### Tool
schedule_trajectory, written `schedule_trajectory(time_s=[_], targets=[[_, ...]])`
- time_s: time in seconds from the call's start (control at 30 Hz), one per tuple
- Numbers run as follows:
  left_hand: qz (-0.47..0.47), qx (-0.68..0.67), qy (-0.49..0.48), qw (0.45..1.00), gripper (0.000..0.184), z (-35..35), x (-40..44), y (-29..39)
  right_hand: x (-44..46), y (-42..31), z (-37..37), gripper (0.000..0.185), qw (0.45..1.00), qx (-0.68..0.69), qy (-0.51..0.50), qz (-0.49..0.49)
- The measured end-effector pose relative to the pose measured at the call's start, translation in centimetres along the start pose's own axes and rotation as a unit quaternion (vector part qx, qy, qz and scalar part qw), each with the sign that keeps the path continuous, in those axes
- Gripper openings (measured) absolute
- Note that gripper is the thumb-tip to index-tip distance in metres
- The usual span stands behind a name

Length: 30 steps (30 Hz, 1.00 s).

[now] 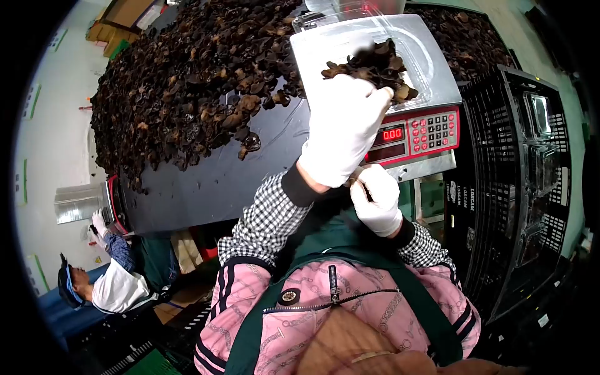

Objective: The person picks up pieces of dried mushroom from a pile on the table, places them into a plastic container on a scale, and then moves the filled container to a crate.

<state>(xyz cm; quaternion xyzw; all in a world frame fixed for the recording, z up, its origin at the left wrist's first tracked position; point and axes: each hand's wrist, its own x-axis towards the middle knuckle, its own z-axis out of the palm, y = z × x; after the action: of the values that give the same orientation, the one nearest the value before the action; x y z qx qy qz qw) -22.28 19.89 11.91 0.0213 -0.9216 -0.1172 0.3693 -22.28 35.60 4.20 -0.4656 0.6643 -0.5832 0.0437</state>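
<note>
My left hand, in a white glove, reaches over the front of a weighing scale. Its fingers are curled against dark, frilly wood ear mushrooms; the far side of the grip is hidden. These mushrooms are over a clear plastic tray on the scale's metal plate. The red display reads 0.00. Just below the left wrist, my gloved right hand is closed in front of the scale. A small dark patch shows between its fingers, but I cannot make out what it is.
A large heap of wood ear mushrooms covers much of the dark table. More mushrooms lie behind the scale. Black crates with clear plastic boxes stand at right. A co-worker is by another scale at left.
</note>
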Motion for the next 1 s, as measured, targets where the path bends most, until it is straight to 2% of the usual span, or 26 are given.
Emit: schedule_trajectory(time_s=[0.07,0.23,0.33,0.37,0.43,0.5,0.53,0.6,0.63,0.67,0.73,0.77,0.83,0.9,0.93,1.0], targets=[[-0.003,0.037,-0.073,0.997,0.019,1.7,1.2,0.0,-0.3,0.5,-0.5,0.021,1.0,-0.015,0.01,0.003],[-0.002,0.057,-0.142,0.988,0.027,3.4,3.0,-0.4,0.3,1.4,-1.6,0.024,0.998,0.01,0.057,0.019],[0.034,0.062,-0.155,0.985,0.03,3.4,2.9,-1.4,0.3,1.8,-2.0,0.029,0.995,0.037,0.08,0.037],[0.015,0.048,-0.191,0.98,0.025,3.0,3.0,-1.3,0.4,1.8,-2.4,0.031,0.995,0.04,0.078,0.042],[-0.03,-0.03,-0.176,0.984,0.02,2.7,2.9,-1.8,0.9,1.7,-3.1,0.036,0.995,0.042,0.085,0.032],[-0.069,-0.115,-0.156,0.979,0.019,2.1,2.9,-2.1,0.4,2.2,-3.7,0.036,0.993,0.057,0.069,0.081],[-0.107,-0.139,-0.178,0.968,0.022,1.2,3.0,-1.9,0.5,2.0,-4.1,0.037,0.991,0.062,0.065,0.096],[-0.248,-0.276,-0.172,0.912,0.029,-0.2,2.8,-1.7,1.2,1.8,-4.5,0.038,0.992,0.049,0.09,0.075],[-0.282,-0.318,-0.154,0.892,0.036,-0.6,2.5,-1.8,1.4,1.9,-4.8,0.037,0.992,0.043,0.095,0.072],[-0.322,-0.34,-0.162,0.869,0.038,-1.0,2.4,-2.3,1.5,1.2,-5.4,0.034,0.984,0.079,0.09,0.135],[-0.35,-0.412,-0.132,0.831,0.036,-1.2,1.8,-3.0,2.2,1.6,-5.3,0.031,0.977,0.104,0.131,0.132],[-0.351,-0.419,-0.122,0.829,0.036,-1.3,1.7,-3.3,2.7,1.5,-5.6,0.031,0.976,0.101,0.136,0.136],[-0.353,-0.433,-0.103,0.823,0.036,-1.8,1.2,-3.6,4.3,1.3,-6.3,0.031,0.985,0.044,0.149,0.075],[-0.375,-0.485,-0.074,0.787,0.037,-3.3,0.7,-3.3,5.3,1.1,-6.7,0.029,0.986,-0.009,0.162,0.027],[-0.387,-0.506,-0.056,0.769,0.038,-4.2,0.1,-3.3,5.4,0.9,-6.5,0.029,0.986,0.007,0.164,0.022],[-0.382,-0.506,-0.07,0.77,0.031,-6.2,-2.1,-3.8,5.7,0.2,-5.6,0.03,0.984,0.059,0.168,0.0]])
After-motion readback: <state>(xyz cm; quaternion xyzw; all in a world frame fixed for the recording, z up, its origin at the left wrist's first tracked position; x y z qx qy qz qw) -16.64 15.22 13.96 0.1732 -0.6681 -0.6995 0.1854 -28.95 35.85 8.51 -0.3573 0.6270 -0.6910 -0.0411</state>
